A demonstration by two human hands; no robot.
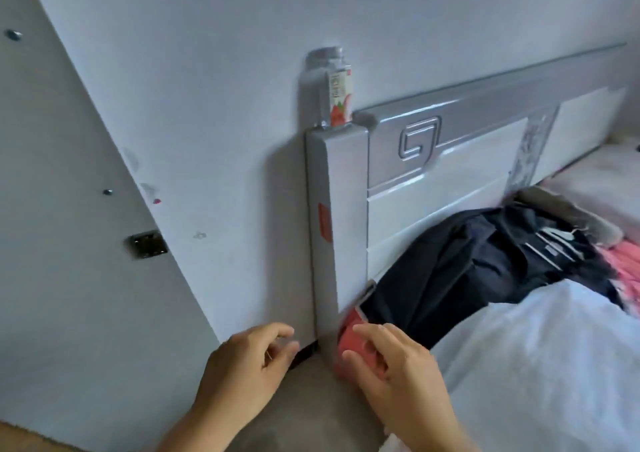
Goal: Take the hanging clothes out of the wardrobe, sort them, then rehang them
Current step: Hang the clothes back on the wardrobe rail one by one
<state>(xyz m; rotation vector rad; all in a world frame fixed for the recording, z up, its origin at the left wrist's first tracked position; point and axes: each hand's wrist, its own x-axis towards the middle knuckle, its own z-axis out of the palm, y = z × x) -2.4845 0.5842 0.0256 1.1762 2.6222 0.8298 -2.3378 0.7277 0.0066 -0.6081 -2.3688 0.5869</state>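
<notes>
A pile of clothes lies on the bed by the headboard: a dark navy garment [446,271] with metal hanger wires on it, a pink garment [623,271] and a grey one [571,216] at the right. A white garment [540,365] covers the near part of the bed. My left hand [242,372] hovers low beside the headboard post, fingers loosely curled, holding nothing. My right hand [394,372] hovers with relaxed fingers over a red piece of fabric [353,340] at the bed's corner.
A grey and white headboard [450,160] stands against the wall, with a plastic bottle [329,88] on top of its post. The white wardrobe panel [52,209] with a metal hinge plate [147,243] fills the left. Bare floor [311,417] lies below my hands.
</notes>
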